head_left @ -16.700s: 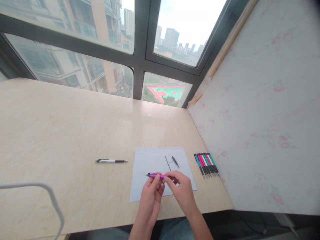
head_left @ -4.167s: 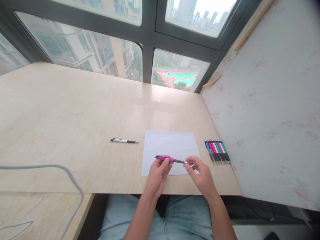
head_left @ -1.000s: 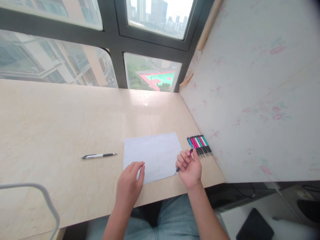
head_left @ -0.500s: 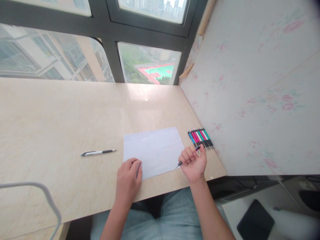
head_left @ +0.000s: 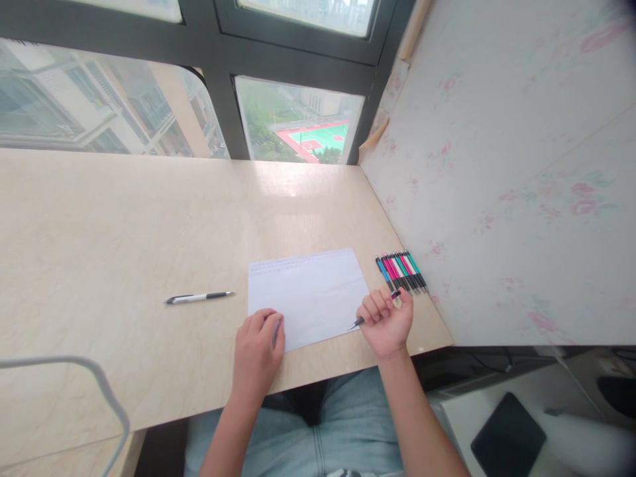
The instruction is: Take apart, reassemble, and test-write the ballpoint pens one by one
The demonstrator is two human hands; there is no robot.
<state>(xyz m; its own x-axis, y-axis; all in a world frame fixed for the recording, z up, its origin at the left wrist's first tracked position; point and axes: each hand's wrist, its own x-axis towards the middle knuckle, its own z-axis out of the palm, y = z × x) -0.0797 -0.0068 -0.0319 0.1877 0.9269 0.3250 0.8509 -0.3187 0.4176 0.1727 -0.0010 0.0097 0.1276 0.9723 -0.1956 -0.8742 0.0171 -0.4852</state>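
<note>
My right hand (head_left: 387,321) is closed round a purple pen (head_left: 358,322); its dark tip touches the lower right corner of a white sheet of paper (head_left: 311,291), and its purple end sticks out above my thumb. My left hand (head_left: 258,348) rests on the sheet's lower left corner with fingers bent and pressed down, holding nothing I can see. The sheet lies on a beige marble-patterned table (head_left: 149,232) and has faint writing along its top edge.
A row of several blue, pink and green pens (head_left: 401,270) lies against the flowered wall panel (head_left: 497,165). A white-and-black pen (head_left: 199,297) lies alone left of the sheet. A white curved wire (head_left: 74,371) crosses the lower left. Windows run behind the table.
Earlier both hands held the purple pen over the sheet, with loose parts lying on it. Now only the right hand holds it, tip down, and the left presses the paper's corner.
</note>
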